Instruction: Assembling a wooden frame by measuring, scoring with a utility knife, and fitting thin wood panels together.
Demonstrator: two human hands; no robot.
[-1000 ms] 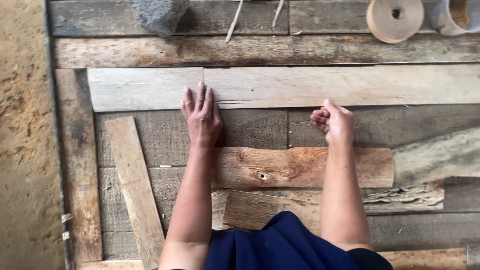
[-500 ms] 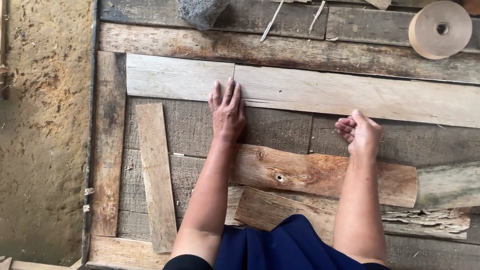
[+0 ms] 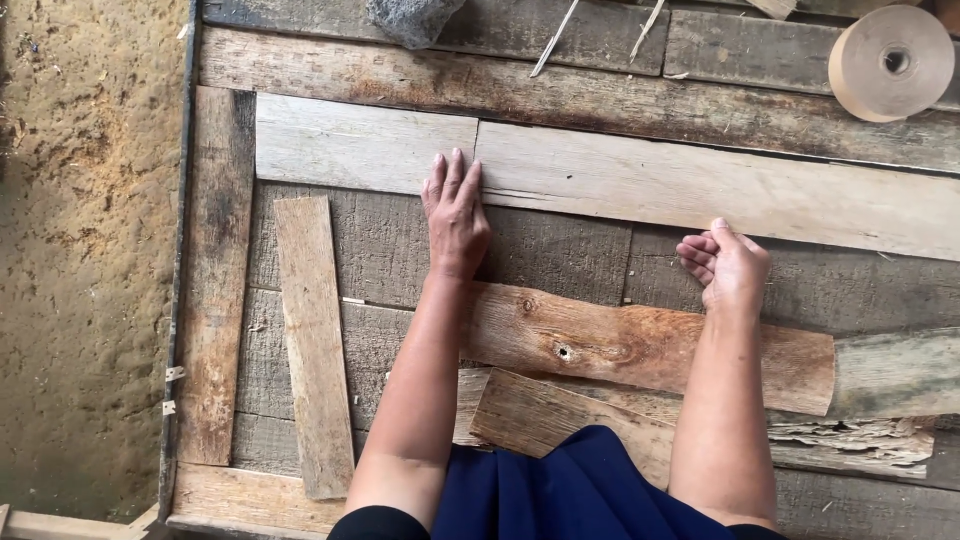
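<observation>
My left hand (image 3: 455,215) lies flat, fingers together, on the seam where a short pale plank (image 3: 360,145) meets a long pale plank (image 3: 720,195). Its fingertips rest on both planks' near edges. My right hand (image 3: 728,265) is curled into a loose fist, thumb against the long plank's near edge, holding nothing that I can see. Both forearms cross a reddish knotty board (image 3: 650,345) lying on the grey wooden work surface (image 3: 560,250).
A narrow plank (image 3: 312,340) lies lengthwise at the left, beside a dark upright board (image 3: 215,270). A roll of brown tape (image 3: 890,62) sits at the top right, a grey stone (image 3: 412,20) at the top. Sawdust floor (image 3: 80,250) lies to the left.
The view has shifted, so everything sits further right and lower in frame. Both hands keep their places on the pale planks.
</observation>
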